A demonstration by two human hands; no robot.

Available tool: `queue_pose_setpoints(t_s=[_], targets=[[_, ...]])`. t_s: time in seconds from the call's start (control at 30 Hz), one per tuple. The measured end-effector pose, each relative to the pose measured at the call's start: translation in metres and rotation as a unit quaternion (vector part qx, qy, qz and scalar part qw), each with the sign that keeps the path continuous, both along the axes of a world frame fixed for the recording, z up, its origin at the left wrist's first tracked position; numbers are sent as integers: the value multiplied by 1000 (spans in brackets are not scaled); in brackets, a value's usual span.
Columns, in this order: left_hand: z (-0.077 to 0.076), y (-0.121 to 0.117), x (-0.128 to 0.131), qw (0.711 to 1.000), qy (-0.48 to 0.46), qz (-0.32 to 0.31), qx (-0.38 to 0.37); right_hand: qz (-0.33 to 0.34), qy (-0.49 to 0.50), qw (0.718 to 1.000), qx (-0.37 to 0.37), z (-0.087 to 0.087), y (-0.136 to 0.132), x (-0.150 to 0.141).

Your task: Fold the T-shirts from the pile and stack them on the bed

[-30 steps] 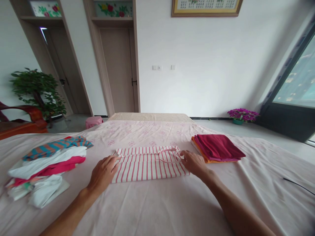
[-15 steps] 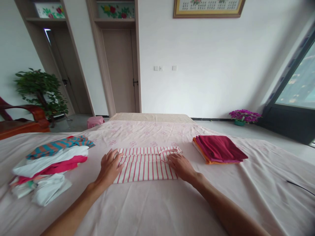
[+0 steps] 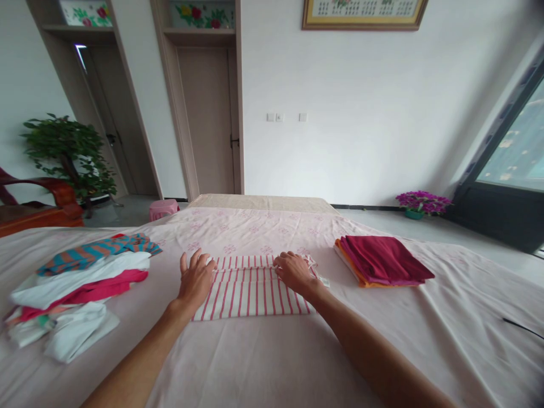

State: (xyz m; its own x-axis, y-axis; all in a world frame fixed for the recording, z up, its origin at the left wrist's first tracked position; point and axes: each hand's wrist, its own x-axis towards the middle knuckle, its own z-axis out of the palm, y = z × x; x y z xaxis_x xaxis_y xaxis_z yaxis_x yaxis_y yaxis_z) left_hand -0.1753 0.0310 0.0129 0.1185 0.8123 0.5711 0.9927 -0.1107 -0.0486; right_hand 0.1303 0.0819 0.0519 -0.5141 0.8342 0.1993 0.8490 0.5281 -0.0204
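A folded white shirt with red stripes (image 3: 253, 294) lies flat on the bed cover in front of me, its far part turned over as a narrow band. My left hand (image 3: 198, 277) is at its left end, fingers apart and fingertips touching the cloth near the fold. My right hand (image 3: 294, 272) rests over the right part of that band, fingers bent and closed on the fabric; the thumb is hidden. Cloth bunches up beyond the right hand, and a small pale tag shows beside the wrist.
To the left is a loose heap of clothes (image 3: 85, 283), white, pink and striped. A neat stack of folded clothes (image 3: 385, 259), dark red over orange, sits on the right. A thin black cable (image 3: 522, 326) lies at the right edge. Past the bed stands a pink stool (image 3: 164, 209).
My right hand has moved left along the folded band, uncovering bunched cloth and a tag at the right end. My left hand has shifted slightly, its fingers now raised and more spread.
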Motion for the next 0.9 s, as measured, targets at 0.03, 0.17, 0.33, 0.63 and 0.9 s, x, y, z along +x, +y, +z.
queue_pose_setpoints(t_s=[0.03, 0.17, 0.33, 0.63, 0.9], targets=[[-1, 1, 0, 1000, -5, -3, 1, -5, -2, 1000, 0, 0, 1, -1], [-2, 3, -3, 1000, -25, -14, 7, -32, -4, 999, -7, -1, 1, -4], [6, -4, -7, 998, -43, -13, 32, -25, 28, 999, -3, -2, -1, 0], [14, -17, -10, 999, -30, -36, 24, 24, 79, 996, 19, 0, -13, 9], [12, -18, -8, 998, -15, -48, -22, 58, 75, 995, -23, -6, -12, 13]])
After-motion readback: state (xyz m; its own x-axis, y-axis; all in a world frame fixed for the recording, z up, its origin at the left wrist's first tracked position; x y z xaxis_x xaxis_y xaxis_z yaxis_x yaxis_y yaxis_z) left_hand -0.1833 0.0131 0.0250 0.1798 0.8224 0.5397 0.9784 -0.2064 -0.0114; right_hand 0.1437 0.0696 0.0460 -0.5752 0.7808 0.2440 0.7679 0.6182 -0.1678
